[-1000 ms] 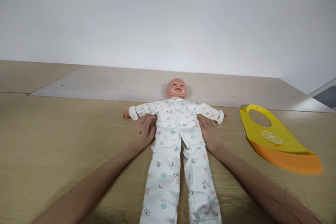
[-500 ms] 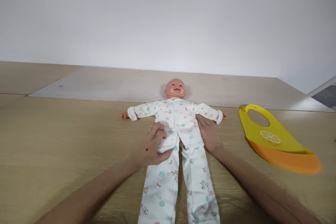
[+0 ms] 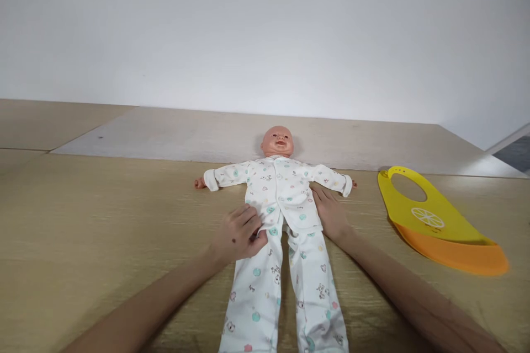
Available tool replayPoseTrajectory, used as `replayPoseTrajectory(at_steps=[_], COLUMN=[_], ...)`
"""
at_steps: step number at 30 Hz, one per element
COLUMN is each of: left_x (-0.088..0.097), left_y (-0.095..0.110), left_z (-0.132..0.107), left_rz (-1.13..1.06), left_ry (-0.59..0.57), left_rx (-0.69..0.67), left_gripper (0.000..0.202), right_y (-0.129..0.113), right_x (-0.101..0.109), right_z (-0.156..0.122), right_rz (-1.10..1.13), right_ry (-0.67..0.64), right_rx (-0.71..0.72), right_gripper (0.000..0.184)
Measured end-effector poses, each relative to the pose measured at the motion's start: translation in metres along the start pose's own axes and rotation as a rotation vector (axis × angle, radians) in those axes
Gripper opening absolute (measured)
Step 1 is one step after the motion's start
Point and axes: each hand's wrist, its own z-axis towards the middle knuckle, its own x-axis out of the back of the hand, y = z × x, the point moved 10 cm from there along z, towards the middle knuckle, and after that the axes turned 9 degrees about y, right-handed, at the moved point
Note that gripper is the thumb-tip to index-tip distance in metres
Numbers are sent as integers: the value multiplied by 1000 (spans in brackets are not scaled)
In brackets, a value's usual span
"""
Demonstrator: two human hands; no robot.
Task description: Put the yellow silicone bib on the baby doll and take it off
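Note:
A baby doll (image 3: 278,142) in white printed pyjamas lies on its back on the wooden table (image 3: 83,220), arms spread, head away from me. My left hand (image 3: 240,234) is closed in a pinch on the lower hem of the doll's pyjama top (image 3: 281,190), at the doll's waist on the left side. My right hand (image 3: 330,212) lies flat with fingers stretched out against the right side of the doll's body, under its arm, touching the pyjama top.
A yellow and orange silicone bib (image 3: 434,220) lies on the table to the right of the doll. A paler board (image 3: 186,132) covers the table behind the doll's head, up to a white wall (image 3: 248,38).
My left hand moved from lying flat beside the doll's chest down to its waist and closed on the hem of the pyjama top. My right hand stayed where it was.

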Motion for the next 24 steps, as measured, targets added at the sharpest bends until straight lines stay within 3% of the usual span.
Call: replayPoseTrajectory(at_steps=[4,10,15,18,24], left_x=[2,6,11,13,10], left_y=[-1,-8,-10,-9,-3], left_z=[-3,-8,-4,-2,-3], left_rz=[-60,-206,-281,-304,-253], left_ry=[42,131,164,173,146], left_rx=[10,81,142,164,133], left_gripper=[21,20,20,20,9], right_y=[1,-21,-46,-64,-92], right_x=[2,49,82,95,99], right_z=[0,-9,-19,-20,-23], right_rz=[-11,152,381,390,413], right_ry=[-17,330,493,478,334], right_rx=[-38,146,313,385,483], right_gripper=[47,34,34,37,29])
